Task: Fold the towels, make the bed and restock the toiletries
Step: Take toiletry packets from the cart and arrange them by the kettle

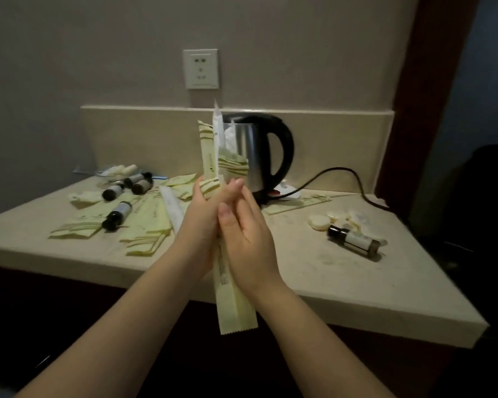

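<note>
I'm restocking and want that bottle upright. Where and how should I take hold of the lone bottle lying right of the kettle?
Probably pinch the bottle round its pale labelled middle, coming from above: it lies on its side on the counter, so fingers can straddle the barrel.

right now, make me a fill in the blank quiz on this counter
The left hand and right hand hold packets upright before the kettle, whose handle is ____.
The socket is on the wall ____ the kettle.
The bottle beside the soaps lies on its ____.
Missing: black; above; side
</note>
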Action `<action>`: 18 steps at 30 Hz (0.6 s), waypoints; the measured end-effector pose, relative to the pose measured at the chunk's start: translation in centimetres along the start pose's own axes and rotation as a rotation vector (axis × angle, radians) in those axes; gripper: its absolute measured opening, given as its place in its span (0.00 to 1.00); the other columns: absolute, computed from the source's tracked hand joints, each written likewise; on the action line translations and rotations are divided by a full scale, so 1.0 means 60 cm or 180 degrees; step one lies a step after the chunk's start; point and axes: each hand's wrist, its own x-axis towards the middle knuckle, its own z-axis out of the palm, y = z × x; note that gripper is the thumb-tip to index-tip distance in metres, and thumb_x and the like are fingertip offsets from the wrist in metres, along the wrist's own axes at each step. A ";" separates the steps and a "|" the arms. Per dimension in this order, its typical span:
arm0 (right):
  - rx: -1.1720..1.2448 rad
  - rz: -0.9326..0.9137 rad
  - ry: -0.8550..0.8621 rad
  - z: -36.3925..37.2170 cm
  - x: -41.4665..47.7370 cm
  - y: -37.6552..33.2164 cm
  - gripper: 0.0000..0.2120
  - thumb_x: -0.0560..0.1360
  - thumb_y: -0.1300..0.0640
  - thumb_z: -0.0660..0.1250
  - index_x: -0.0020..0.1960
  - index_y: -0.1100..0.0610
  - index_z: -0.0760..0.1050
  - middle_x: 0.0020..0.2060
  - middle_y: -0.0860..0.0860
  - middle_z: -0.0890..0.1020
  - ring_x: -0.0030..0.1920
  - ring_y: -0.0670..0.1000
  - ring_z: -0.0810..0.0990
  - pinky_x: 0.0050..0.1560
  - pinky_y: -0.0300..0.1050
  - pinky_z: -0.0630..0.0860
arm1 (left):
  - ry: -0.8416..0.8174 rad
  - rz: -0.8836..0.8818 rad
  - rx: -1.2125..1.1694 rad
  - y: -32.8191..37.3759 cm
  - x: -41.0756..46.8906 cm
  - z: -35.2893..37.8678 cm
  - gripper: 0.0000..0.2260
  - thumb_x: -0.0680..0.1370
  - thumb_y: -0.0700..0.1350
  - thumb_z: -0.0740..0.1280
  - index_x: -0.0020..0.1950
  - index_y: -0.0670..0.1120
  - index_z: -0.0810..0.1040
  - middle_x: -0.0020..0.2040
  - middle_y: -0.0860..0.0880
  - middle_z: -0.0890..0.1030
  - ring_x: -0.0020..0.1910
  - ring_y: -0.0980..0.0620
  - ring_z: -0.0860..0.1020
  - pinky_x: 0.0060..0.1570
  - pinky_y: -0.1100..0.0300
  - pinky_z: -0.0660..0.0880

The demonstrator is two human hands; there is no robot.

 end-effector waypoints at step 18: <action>0.2636 0.0555 -0.3031 0.215 -0.401 -0.246 0.23 0.76 0.62 0.67 0.59 0.35 0.70 0.61 0.43 0.76 0.56 0.43 0.79 0.52 0.42 0.80 | 0.2833 0.0275 0.0575 0.076 -0.611 -0.286 0.19 0.76 0.41 0.65 0.66 0.49 0.71 0.57 0.45 0.81 0.56 0.43 0.80 0.53 0.46 0.77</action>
